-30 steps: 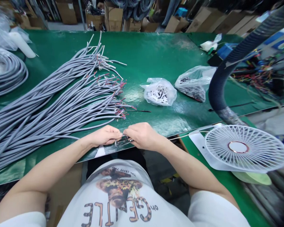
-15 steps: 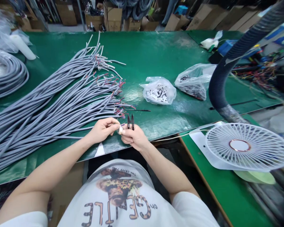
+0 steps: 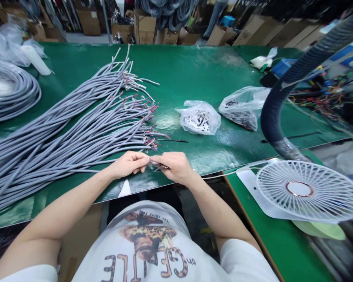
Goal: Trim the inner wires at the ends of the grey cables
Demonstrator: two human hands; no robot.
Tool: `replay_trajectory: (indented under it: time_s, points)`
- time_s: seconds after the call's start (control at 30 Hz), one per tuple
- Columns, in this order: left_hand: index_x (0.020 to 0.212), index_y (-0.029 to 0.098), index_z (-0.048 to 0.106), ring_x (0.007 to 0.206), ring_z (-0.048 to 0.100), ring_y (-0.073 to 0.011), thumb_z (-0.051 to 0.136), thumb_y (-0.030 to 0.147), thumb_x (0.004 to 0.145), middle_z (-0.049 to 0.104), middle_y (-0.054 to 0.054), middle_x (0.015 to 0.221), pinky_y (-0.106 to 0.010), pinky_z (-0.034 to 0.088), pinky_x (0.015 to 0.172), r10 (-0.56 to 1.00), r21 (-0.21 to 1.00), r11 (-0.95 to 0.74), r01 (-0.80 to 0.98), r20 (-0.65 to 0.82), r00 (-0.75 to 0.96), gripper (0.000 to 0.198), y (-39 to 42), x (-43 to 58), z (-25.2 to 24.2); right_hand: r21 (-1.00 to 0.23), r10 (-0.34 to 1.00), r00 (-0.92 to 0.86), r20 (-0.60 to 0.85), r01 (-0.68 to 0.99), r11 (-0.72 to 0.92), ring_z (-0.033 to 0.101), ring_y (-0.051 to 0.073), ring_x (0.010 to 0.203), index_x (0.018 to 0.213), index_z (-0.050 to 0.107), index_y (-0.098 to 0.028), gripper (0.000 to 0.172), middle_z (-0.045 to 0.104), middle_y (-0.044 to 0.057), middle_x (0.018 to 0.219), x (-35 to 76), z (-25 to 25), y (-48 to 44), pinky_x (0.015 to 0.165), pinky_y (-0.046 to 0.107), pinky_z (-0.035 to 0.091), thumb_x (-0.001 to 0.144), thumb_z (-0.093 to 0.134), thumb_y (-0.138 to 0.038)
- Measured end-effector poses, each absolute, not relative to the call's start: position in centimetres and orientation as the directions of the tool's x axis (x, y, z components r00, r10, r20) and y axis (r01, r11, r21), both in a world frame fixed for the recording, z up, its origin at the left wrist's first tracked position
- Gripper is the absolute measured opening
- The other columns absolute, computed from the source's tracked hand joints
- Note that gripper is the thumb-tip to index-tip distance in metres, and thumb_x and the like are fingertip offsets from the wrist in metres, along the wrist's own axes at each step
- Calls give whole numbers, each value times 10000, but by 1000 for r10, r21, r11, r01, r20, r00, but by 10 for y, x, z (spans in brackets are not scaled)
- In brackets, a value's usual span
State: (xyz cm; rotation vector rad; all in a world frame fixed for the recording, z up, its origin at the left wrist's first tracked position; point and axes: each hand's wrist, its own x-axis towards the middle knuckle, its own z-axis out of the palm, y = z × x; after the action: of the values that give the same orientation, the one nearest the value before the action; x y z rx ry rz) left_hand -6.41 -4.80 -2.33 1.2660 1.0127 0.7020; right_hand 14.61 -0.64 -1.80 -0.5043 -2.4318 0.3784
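Note:
My left hand [image 3: 131,161] is closed in a pinch at the table's front edge, on the end of a grey cable [image 3: 108,161] that runs in from the left. Its fingertips meet those of my right hand [image 3: 178,166], so the cable's tip is mostly hidden. Inside the curled fingers of my right hand is a small pair of snips [image 3: 164,168], largely covered, the blades turned down and to the left. Just beyond my hands lies a big bundle of grey cables [image 3: 85,129], with thin red, white and blue wires [image 3: 153,143] at its stripped ends.
Two plastic bags of small parts, one white-filled [image 3: 200,119] and one dark-filled [image 3: 241,109], sit on the green table. A thin black rod [image 3: 178,141] lies nearer. To the right stand a white fan [image 3: 306,190] and a thick black hose [image 3: 272,113]. A cable coil [image 3: 14,92] rests left.
My right hand has rolled over, palm down. The snips' blades, which pointed up and away, now point down and left. A white bit between my fingertips no longer shows.

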Motion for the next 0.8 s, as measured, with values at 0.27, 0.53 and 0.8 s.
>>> replay_trajectory:
  time_s: [0.27, 0.53, 0.8]
  points:
    - [908, 106, 679, 528, 411, -72, 524, 392, 857, 598, -10, 667, -184, 333, 503, 821, 953, 58, 297, -215, 529, 330, -51, -64, -24, -680, 644, -737, 205, 366, 635, 555, 111, 605, 712, 618, -152, 152, 648, 18, 666, 137, -6, -4, 591, 220, 374, 813, 504, -152]
    - [941, 88, 684, 554, 474, -88, 558, 341, 835, 605, -19, 620, -194, 375, 545, 877, 971, -5, 238, -110, 469, 301, -52, -65, -16, -992, 790, -607, -89, -18, -127, 280, 42, 407, 619, 577, -144, 276, 424, -68, 477, 122, -25, 8, 420, 208, 204, 666, 713, -379]
    - [1106, 104, 624, 540, 513, -93, 584, 315, 827, 579, 14, 603, -200, 403, 554, 981, 976, -87, 199, 49, 187, 352, -49, -66, -19, -991, 939, -324, 117, 21, 130, 325, 70, 476, 646, 535, -172, 270, 402, -53, 537, 113, -36, -27, 468, 227, 274, 777, 632, -387]
